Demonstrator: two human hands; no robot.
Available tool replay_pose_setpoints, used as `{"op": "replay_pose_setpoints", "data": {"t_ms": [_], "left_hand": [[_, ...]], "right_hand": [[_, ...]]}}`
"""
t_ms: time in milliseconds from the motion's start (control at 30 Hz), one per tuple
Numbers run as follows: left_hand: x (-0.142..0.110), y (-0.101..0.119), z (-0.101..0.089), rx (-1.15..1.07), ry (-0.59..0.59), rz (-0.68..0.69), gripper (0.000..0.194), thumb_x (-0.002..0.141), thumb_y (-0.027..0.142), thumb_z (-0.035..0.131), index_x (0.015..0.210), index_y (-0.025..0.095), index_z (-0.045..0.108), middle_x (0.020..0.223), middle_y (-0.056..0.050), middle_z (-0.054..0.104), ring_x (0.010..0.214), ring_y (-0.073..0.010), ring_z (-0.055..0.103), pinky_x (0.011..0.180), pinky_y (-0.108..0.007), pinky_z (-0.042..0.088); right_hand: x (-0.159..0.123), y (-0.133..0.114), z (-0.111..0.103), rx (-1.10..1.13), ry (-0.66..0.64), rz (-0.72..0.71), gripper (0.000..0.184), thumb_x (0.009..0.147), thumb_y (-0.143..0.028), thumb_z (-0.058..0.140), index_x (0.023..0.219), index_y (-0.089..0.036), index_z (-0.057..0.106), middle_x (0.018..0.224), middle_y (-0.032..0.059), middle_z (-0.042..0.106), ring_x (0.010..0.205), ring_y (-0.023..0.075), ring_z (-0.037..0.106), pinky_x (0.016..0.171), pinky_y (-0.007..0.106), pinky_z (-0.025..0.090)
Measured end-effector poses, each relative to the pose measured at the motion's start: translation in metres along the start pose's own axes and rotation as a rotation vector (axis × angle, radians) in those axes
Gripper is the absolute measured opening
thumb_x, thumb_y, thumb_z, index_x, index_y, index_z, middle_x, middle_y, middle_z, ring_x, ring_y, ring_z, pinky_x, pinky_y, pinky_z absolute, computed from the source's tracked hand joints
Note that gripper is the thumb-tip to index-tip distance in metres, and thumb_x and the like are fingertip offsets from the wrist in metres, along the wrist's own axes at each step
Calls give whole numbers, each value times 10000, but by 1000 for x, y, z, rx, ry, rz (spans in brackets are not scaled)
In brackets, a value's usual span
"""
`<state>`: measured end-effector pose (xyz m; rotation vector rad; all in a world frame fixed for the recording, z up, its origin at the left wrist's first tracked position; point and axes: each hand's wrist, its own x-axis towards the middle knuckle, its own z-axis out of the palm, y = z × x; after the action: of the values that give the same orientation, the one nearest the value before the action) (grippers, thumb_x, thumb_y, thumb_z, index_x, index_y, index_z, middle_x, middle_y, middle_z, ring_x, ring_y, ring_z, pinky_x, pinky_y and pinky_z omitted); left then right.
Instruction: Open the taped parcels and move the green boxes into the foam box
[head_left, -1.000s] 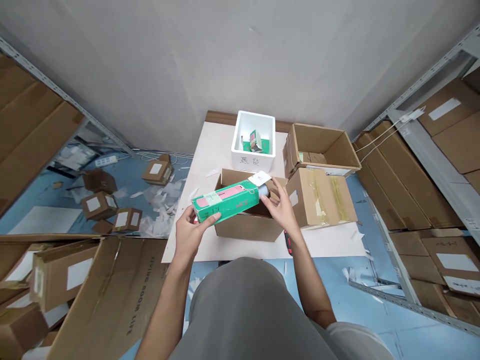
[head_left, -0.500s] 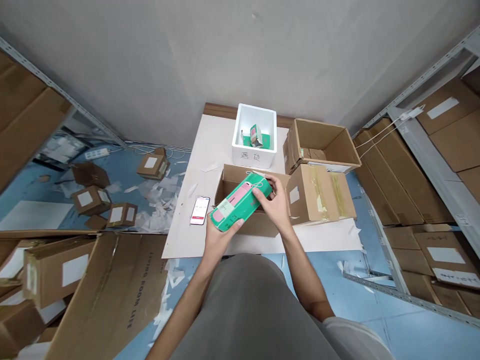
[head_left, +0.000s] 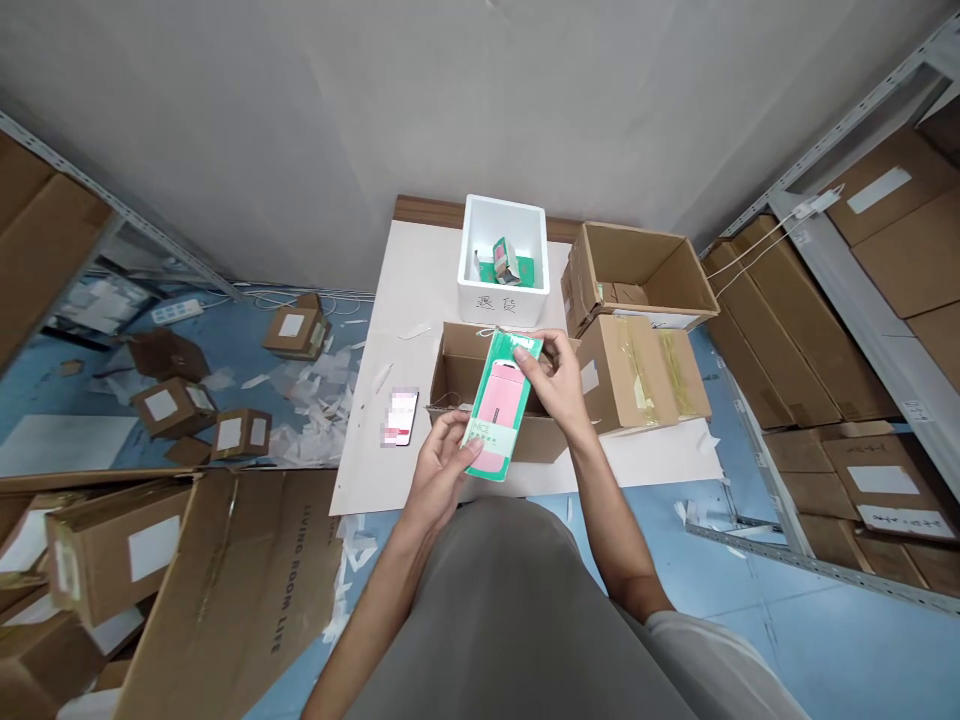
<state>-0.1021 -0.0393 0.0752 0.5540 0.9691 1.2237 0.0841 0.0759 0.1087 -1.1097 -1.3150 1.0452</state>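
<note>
Between my hands is a green box [head_left: 501, 405] with a pink device pictured on its face and a pale label near the bottom. My left hand [head_left: 442, 462] grips its lower left edge, thumb on the front. At the upper right corner my right hand [head_left: 556, 385] pinches it, thumb on the front and fingers behind. A thin white cord [head_left: 486, 332] shows by its top. Behind and below the green box stands an open cardboard box [head_left: 457, 365], its inside partly hidden by what I hold. A phone [head_left: 400, 416] lies to the left on the table.
A white foam box [head_left: 501, 303] holding green packages stands at the table's [head_left: 375, 470] back. An open carton [head_left: 645, 300] and taped cartons [head_left: 630, 375] are on the right. Shelves of cartons flank both sides. Paper scraps [head_left: 315, 405] litter the floor at left.
The green box has turned more upright and its pink-pictured front now faces me. My left hand has shifted its hold along the lower edge. The view has tilted slightly.
</note>
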Motion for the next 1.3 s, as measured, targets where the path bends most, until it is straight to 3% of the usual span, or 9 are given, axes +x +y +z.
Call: {"op": "replay_pose_setpoints", "data": {"t_ms": [133,233,333,433,567,733,867,1133,1300], "left_hand": [[1,-2,2,3,-21,18,649,788,525,1072,1245,266,691,1262,-63,812,1062,-231,776,787,-262,573],[4,-3,0,-34,-65,-9,824,767,508,1088,1459,294,697,1370,-84,813,1236,-295,785,893,-306,621],[7,-8,-9,-153,-196,-167,906,850,624,1005,1607,258,667,1488,-154,795,1433,-415,731,1108,-473,637],[8,-19,-19,-269,-321,-353,815,941,682,905,1568,196,720,1497,-202,798,1509,-482,689,1230,-625,583],[8,-27,-21,-218,-295,-339,761,858,642,1003,1443,204,793,1403,-176,845,1438,-461,746,1216,-606,612],[11,-14,-9,76,-218,-141,833,844,619,1030,1519,225,740,1407,-166,835,1364,-390,781,1121,-478,659],[13,-7,1,277,-168,25,859,873,586,1010,1584,242,672,1420,-159,813,1318,-343,779,1070,-465,680],[10,-19,10,332,-73,72,840,822,499,1050,1533,265,670,1420,-151,785,1274,-316,764,956,-415,695],[14,-17,5,293,-147,60,886,800,459,1077,1562,271,666,1441,-150,770,1257,-298,755,970,-383,661]], "right_hand": [[4,-2,0,6,6,-17,559,935,-776,855,1153,-292,679,1148,46,769,1066,240,747,950,374,655],[7,0,0,50,29,-35,572,902,-777,887,1137,-291,698,1153,54,785,1086,250,755,973,389,656],[7,3,-1,125,64,-28,578,881,-785,900,1107,-289,708,1135,53,795,1104,263,760,1002,402,648],[7,10,-2,220,100,-8,566,892,-789,885,1098,-293,704,1075,28,785,1061,255,759,998,398,638],[9,20,-10,251,58,14,497,937,-743,856,1122,-307,705,1037,4,771,1027,249,761,995,403,636],[14,12,-31,137,-40,-78,410,1001,-685,803,1165,-313,749,1194,35,829,1248,290,766,1151,455,601],[13,-6,-38,25,-120,-149,496,1031,-773,749,1242,-324,756,1350,62,827,1358,309,736,1226,499,572],[11,-12,-26,-6,-3,-109,588,919,-889,816,1076,-329,730,1253,76,831,1299,324,749,1239,541,562],[9,-4,-29,62,54,-85,578,914,-862,839,1097,-325,733,1279,74,832,1324,323,745,1253,523,553]]}}
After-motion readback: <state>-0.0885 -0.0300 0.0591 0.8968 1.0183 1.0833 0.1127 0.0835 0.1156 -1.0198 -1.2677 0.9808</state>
